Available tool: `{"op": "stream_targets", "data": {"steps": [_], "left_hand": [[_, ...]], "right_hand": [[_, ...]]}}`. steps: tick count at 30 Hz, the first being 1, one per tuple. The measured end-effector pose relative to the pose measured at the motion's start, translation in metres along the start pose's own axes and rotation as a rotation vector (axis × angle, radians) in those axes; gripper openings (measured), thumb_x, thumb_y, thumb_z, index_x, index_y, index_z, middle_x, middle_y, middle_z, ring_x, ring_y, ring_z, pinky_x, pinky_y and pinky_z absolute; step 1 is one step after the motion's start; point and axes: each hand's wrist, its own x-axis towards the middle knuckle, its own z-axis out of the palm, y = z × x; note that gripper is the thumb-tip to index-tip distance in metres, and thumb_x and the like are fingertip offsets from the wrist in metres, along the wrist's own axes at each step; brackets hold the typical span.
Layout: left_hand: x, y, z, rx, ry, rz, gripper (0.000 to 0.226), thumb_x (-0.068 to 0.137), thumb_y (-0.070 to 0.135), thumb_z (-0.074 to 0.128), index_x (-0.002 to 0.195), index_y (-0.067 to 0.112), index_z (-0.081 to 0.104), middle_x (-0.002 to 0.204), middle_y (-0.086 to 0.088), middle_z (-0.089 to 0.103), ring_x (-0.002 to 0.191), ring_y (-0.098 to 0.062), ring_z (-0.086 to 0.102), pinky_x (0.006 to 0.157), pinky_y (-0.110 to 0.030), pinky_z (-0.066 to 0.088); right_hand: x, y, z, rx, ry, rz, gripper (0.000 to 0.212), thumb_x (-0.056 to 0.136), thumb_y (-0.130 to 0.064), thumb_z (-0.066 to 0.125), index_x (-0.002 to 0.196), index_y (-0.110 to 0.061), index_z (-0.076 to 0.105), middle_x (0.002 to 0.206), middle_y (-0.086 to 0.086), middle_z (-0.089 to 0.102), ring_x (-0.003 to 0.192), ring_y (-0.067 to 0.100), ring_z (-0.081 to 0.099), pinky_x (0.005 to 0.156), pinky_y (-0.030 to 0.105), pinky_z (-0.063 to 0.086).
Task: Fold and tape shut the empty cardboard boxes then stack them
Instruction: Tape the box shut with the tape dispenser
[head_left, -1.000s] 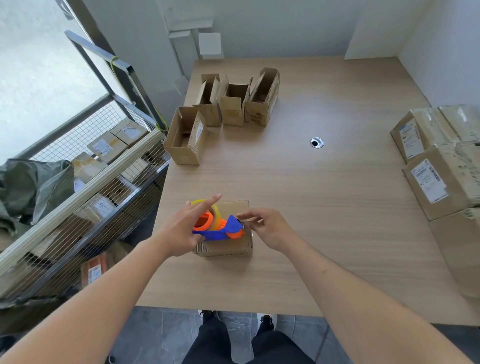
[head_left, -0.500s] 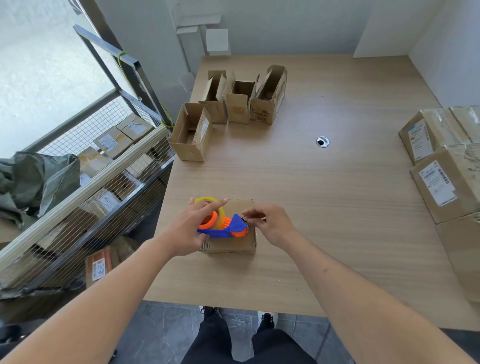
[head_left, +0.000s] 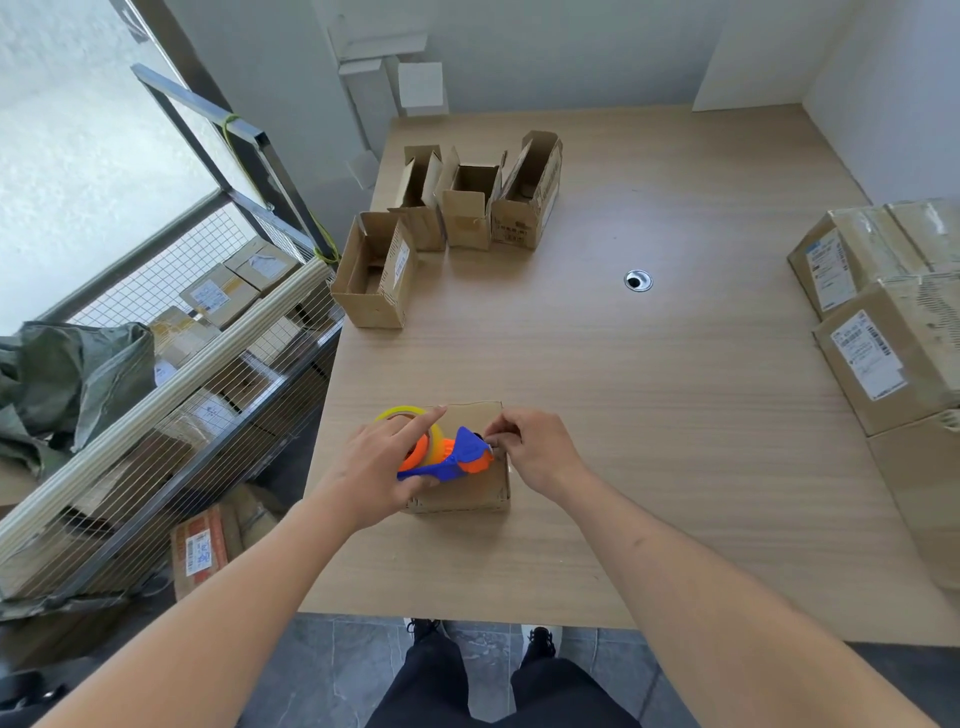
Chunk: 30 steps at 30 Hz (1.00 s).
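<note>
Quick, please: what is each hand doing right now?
Left hand: holds the tape dispenser over the closed box.
Right hand: pinches at the dispenser's front end, probably the tape end.

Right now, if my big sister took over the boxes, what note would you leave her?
Left hand holds the tape dispenser over the closed box near the table's front edge. Right hand pinches the tape end at the dispenser's nose.
Done: this box's flaps are folded shut.
Left: tape this box, then fold and tape the four open boxes at the far side, then stack them.

Left hand (head_left: 382, 467) gripping, right hand (head_left: 535, 449) pinching
</note>
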Motion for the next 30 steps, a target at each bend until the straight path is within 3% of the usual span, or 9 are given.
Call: {"op": "stream_targets", "data": {"steps": [5, 10, 16, 21, 26, 30], "left_hand": [[0.004, -0.007, 0.002, -0.098, -0.021, -0.026, 0.093, 0.083, 0.047, 0.079, 0.158, 0.045, 0.022, 0.122, 0.017, 0.055, 0.111, -0.013, 0.053, 0.099, -0.033, 0.038], [0.009, -0.014, 0.0, -0.134, -0.071, -0.018, 0.096, 0.082, 0.043, 0.082, 0.158, 0.046, 0.022, 0.117, 0.016, 0.056, 0.099, -0.008, 0.048, 0.098, -0.037, 0.042], [0.009, -0.017, -0.003, -0.136, -0.112, -0.021, 0.099, 0.083, 0.042, 0.082, 0.158, 0.048, 0.018, 0.115, 0.017, 0.055, 0.1, -0.008, 0.047, 0.098, -0.037, 0.041], [0.013, -0.014, -0.005, -0.128, -0.128, -0.012, 0.101, 0.083, 0.039, 0.081, 0.158, 0.052, 0.015, 0.113, 0.02, 0.053, 0.096, -0.009, 0.047, 0.096, -0.037, 0.042], [0.011, -0.012, -0.004, -0.132, -0.119, -0.034, 0.103, 0.082, 0.04, 0.082, 0.158, 0.052, 0.014, 0.114, 0.019, 0.052, 0.098, -0.007, 0.046, 0.098, -0.035, 0.038], [0.014, -0.009, -0.004, -0.108, -0.133, -0.026, 0.103, 0.081, 0.041, 0.082, 0.158, 0.05, 0.015, 0.11, 0.019, 0.052, 0.098, -0.007, 0.045, 0.097, -0.037, 0.04]], "right_hand": [[-0.004, 0.0, -0.01, -0.052, -0.025, -0.012, 0.023, 0.089, -0.004, 0.065, 0.08, -0.025, 0.066, 0.083, -0.007, 0.07, 0.081, 0.011, 0.062, 0.074, 0.028, 0.049], [-0.01, 0.008, -0.021, 0.027, -0.052, 0.137, 0.016, 0.092, -0.008, 0.066, 0.081, -0.019, 0.064, 0.075, -0.009, 0.063, 0.07, 0.01, 0.058, 0.067, 0.025, 0.045], [-0.006, 0.01, -0.035, -0.052, -0.089, 0.213, 0.016, 0.094, -0.018, 0.067, 0.08, -0.026, 0.062, 0.083, -0.003, 0.068, 0.084, 0.02, 0.067, 0.074, 0.03, 0.052], [-0.012, 0.019, -0.046, -0.041, -0.09, 0.226, 0.017, 0.093, -0.018, 0.068, 0.078, -0.025, 0.063, 0.076, -0.004, 0.066, 0.078, 0.019, 0.065, 0.08, 0.038, 0.056], [-0.011, 0.018, -0.04, 0.298, -0.085, 0.335, 0.015, 0.097, -0.006, 0.062, 0.082, -0.009, 0.063, 0.07, 0.003, 0.059, 0.06, 0.016, 0.053, 0.067, 0.035, 0.051], [-0.009, 0.017, -0.037, 0.484, -0.027, 0.425, 0.013, 0.093, -0.003, 0.067, 0.08, -0.007, 0.065, 0.075, 0.009, 0.058, 0.061, 0.017, 0.053, 0.075, 0.039, 0.059]]}}
